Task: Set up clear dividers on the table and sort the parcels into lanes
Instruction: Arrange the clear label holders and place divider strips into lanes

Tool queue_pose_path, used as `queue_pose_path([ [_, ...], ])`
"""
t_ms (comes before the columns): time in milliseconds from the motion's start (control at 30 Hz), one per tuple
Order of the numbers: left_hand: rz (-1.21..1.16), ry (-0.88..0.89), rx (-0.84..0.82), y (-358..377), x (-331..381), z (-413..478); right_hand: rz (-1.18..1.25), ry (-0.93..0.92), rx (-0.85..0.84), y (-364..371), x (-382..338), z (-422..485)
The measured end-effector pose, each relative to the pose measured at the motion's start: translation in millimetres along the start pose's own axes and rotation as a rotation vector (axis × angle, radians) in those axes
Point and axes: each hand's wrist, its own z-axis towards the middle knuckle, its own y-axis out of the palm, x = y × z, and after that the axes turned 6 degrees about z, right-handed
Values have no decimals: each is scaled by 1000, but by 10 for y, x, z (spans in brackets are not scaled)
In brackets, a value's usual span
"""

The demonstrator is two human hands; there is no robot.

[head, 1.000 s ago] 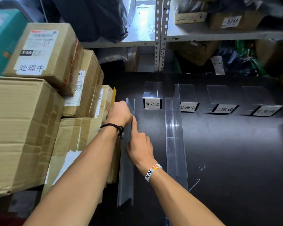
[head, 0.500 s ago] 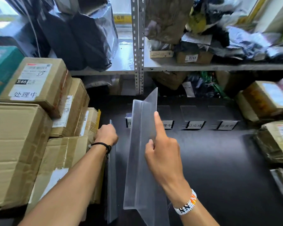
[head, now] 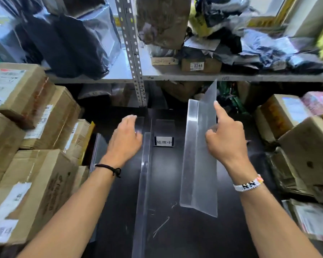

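One clear divider raised, one standing on the dark table (head: pixel 175 229).
The right hand (head: pixel 226 140) grips the raised divider (head: pixel 199 164) right of centre, index finger straight along its tilted panel. The left hand (head: pixel 125 140) is palm down, fingers relaxed, just left of the standing divider (head: pixel 144 179), which runs near to far beside a label (head: pixel 164 141).

A small black-edged white card (head: pixel 164 141) on the dark table (head: pixel 175 229) reads "处理中", as does a white paper label (head: pixel 0 232) on the lower-left brown cardboard box (head: pixel 37 192), while a white sticker (head: pixel 197 66) on a small brown shelf carton (head: pixel 213 66) reads "0244".
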Motion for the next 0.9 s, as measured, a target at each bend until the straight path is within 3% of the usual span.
queue_pose_path([
  [100,-266,92,-162,287,665,-201,-39,-8,-92,57,183,96],
  [233,-555,-33,-426,808,1135,-416,-63,8,-192,264,371,212],
  [367,-754,-135,-499,1249,1139,-367,-113,49,-231,557,499,394],
  [901,-775,-329,-606,1781,1014,-366,-263,130,-396,1072,939,445],
])
